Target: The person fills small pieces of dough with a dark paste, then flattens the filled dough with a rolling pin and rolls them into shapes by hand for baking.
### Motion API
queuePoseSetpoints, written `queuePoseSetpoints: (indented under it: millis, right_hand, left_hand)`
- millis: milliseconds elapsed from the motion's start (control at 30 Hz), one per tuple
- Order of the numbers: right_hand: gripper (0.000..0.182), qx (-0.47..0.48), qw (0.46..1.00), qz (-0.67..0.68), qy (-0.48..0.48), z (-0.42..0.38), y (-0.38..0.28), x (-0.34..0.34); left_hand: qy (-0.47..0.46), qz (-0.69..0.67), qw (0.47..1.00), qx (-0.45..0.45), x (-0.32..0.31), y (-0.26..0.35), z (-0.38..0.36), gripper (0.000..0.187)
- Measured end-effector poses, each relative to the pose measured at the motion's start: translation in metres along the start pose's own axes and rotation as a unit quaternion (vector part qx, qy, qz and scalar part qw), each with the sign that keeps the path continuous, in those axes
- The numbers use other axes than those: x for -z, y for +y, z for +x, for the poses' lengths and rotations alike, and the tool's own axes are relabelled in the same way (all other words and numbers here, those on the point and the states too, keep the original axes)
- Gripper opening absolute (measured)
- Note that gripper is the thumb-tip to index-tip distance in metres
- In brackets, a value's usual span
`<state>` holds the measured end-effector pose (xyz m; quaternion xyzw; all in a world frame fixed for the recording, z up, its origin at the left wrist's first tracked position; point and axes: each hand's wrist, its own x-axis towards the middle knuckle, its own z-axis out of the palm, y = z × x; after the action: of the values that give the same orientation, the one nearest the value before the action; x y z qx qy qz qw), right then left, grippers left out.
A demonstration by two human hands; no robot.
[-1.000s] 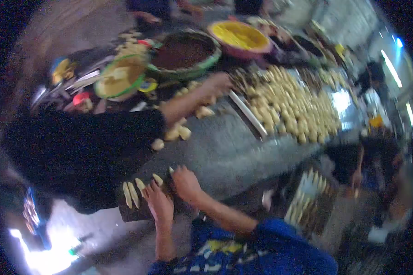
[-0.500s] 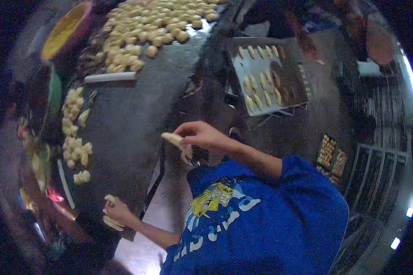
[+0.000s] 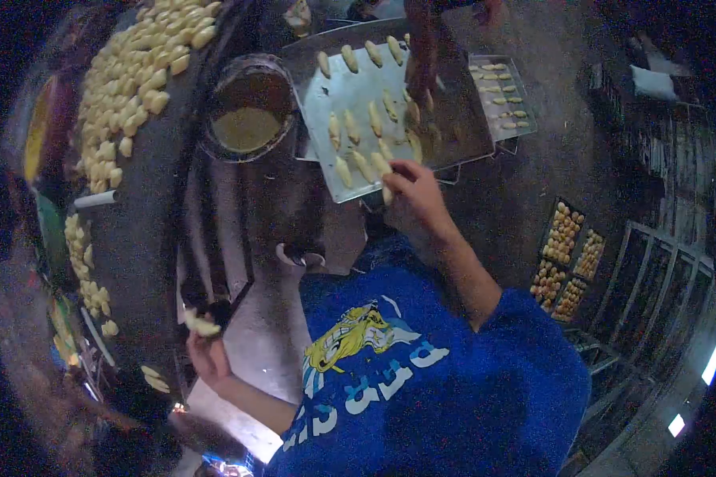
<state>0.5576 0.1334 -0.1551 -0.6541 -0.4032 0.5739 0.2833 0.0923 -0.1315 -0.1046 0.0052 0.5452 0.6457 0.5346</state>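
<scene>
My right hand is at the near edge of a metal baking tray, its fingers closed on a pale shaped dough piece. Another dough piece hangs below those fingers. Rows of similar elongated dough pieces lie on the tray. At the lower left, my left hand holds one more dough piece at its fingertips, beside the dark worktable. Two or so shaped pieces lie on the table's near corner.
Many dough lumps cover the table's far part, near a white rolling pin. A bucket of yellowish contents stands between table and tray. Another person's arm reaches over the tray. A second tray and filled trays are at right.
My view has swung toward the tray. My right hand has moved from beside the table to the tray's near edge with its dough. My left hand has come away from the table corner, still holding dough.
</scene>
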Motion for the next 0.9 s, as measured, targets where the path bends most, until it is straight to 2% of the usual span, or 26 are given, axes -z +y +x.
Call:
queuePoseSetpoints:
  millis: [33, 67, 167, 233, 300, 333, 367, 433, 533, 633, 667, 700, 733, 767, 800, 833, 900]
  right_hand:
    - [0.036, 0.011, 0.999, -0.021, 0.03, 0.006, 0.0, 0.018]
    - [0.036, 0.025, 0.997, -0.041, 0.061, 0.011, 0.0, 0.032]
    - [0.036, 0.031, 0.985, -0.037, 0.166, 0.04, -0.013, 0.075]
    - [0.037, 0.194, 0.949, 0.022, 0.246, 0.065, -0.001, 0.097]
    - [0.038, 0.218, 0.891, -0.24, 0.316, 0.089, -0.002, 0.129]
    - [0.039, 0.224, 0.836, -0.366, 0.343, 0.1, -0.001, 0.142]
    - [0.039, 0.241, 0.872, -0.26, 0.337, 0.11, 0.006, 0.15]
    - [0.039, 0.263, 0.911, -0.038, 0.315, 0.123, 0.02, 0.157]
    - [0.04, 0.208, 0.915, -0.118, 0.326, 0.118, 0.022, 0.149]
    - [0.038, 0.251, 0.873, -0.302, 0.289, 0.143, 0.088, 0.175]
    - [0.036, 0.257, 0.925, -0.079, 0.267, 0.146, 0.108, 0.17]
    - [0.034, 0.248, 0.929, 0.149, 0.23, 0.145, 0.127, 0.163]
    - [0.032, 0.225, 0.884, 0.368, 0.182, 0.141, 0.135, 0.158]
    - [0.03, 0.197, 0.931, 0.226, 0.207, 0.128, 0.118, 0.149]
    - [0.029, 0.167, 0.956, 0.079, 0.228, 0.108, 0.081, 0.134]
    - [0.027, 0.133, 0.958, -0.071, 0.245, 0.099, 0.059, 0.126]
    - [0.028, 0.205, 0.947, -0.032, 0.247, 0.105, 0.06, 0.122]
  left_hand:
    - [-0.009, -0.068, 0.997, 0.041, -0.027, -0.017, 0.004, 0.052]
    - [-0.002, -0.082, 0.994, 0.076, -0.051, -0.036, 0.008, 0.054]
    - [0.003, 0.013, 0.993, 0.12, -0.112, -0.085, 0.02, 0.055]
    - [-0.03, 0.075, 0.986, 0.149, -0.153, -0.109, 0.02, 0.054]
    - [-0.038, 0.117, 0.978, 0.169, -0.174, -0.127, 0.019, 0.051]
    - [-0.042, 0.138, 0.973, 0.178, -0.182, -0.134, 0.022, 0.049]
    - [-0.04, 0.15, 0.966, 0.209, -0.19, -0.139, 0.026, 0.046]
    - [-0.053, 0.154, 0.961, 0.222, -0.191, -0.146, 0.032, 0.044]
    - [-0.05, 0.156, 0.959, 0.229, -0.191, -0.149, 0.03, 0.043]
    - [-0.031, 0.16, 0.961, 0.223, -0.197, -0.151, 0.022, 0.043]
    - [-0.021, 0.166, 0.961, 0.22, -0.199, -0.151, 0.02, 0.043]
    - [-0.01, 0.172, 0.961, 0.216, -0.201, -0.151, 0.018, 0.043]
    - [-0.008, 0.172, 0.962, 0.213, -0.203, -0.15, 0.016, 0.043]
    - [-0.005, 0.172, 0.962, 0.211, -0.207, -0.148, 0.013, 0.043]
    - [-0.004, 0.172, 0.963, 0.209, -0.209, -0.146, 0.011, 0.043]
    - [-0.002, 0.17, 0.963, 0.207, -0.21, -0.146, 0.011, 0.043]
    - [0.001, 0.166, 0.965, 0.203, -0.212, -0.145, 0.01, 0.042]
